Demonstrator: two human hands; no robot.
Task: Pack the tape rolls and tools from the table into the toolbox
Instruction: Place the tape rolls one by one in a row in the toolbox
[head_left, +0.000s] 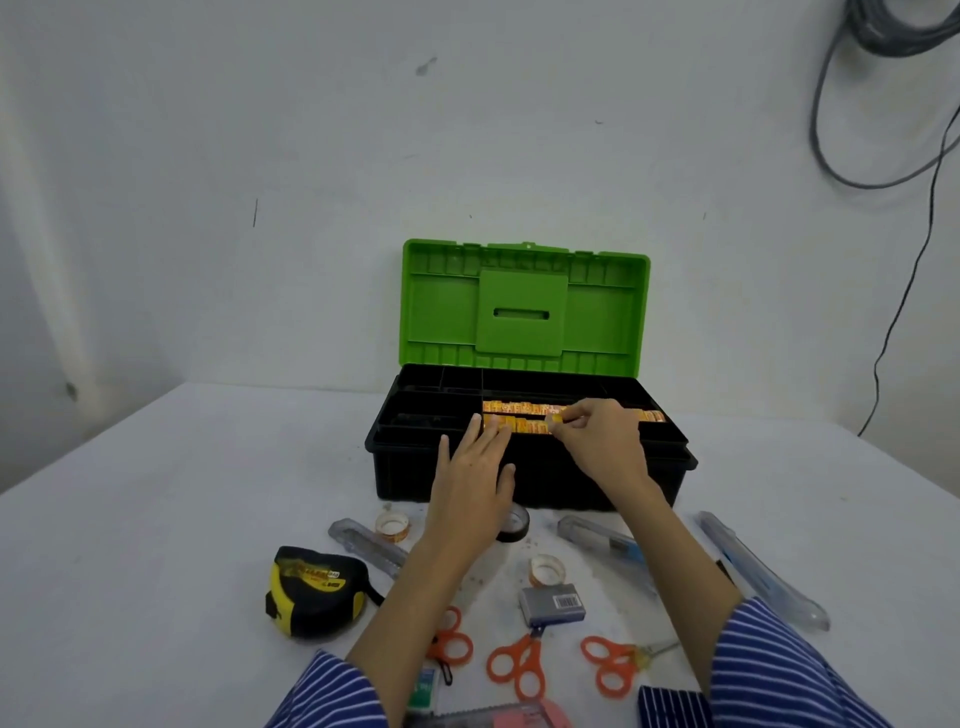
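A black toolbox (415, 467) with its green lid (524, 306) raised stands mid-table. Rows of orange-yellow tape rolls (519, 415) fill its right tray compartment. My right hand (602, 441) pinches one orange-yellow tape roll (555, 420) at that row. My left hand (475, 483) lies flat on the box's front rim, fingers spread, touching the rolls' left end. On the table lie two clear tape rolls (393, 525) (546, 570), a black tape roll (514, 524) partly hidden by my left hand, a yellow-black tape measure (314, 590), three orange scissors (519, 667) and utility knives (602, 543).
A grey box with a barcode (553, 603) sits near the scissors. A long clear case (761, 569) lies at the right. Grey cables (883, 104) hang on the wall at upper right. The white table (182, 493) drops off at left and right edges.
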